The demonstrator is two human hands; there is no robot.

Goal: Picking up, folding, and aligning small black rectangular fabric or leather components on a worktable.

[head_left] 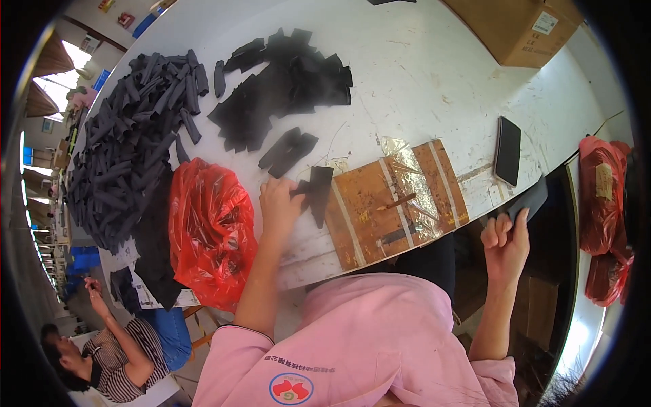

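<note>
My left hand (277, 207) is at the left edge of a wooden board, its fingers pinched at the edge of small black fabric pieces (317, 193) that overlap the board's corner. My right hand (506, 241) is off the table's front edge at the right, holding a thin dark grey fabric piece (531, 202) between thumb and fingers. Between the hands lies the wooden board (366, 210), with pale strips and a shiny, crinkled foil-like band across it. A brown stick-like thing (400, 201) rests on the board. Beyond my left hand lie two loose black pieces (289, 150).
A heap of rolled dark pieces (129, 149) covers the table's left, beside a red plastic bag (211, 230). Flat black pieces (285, 81) are spread farther back. A phone (507, 150) and a cardboard box (515, 30) are on the right. Another person (129, 346) sits at lower left.
</note>
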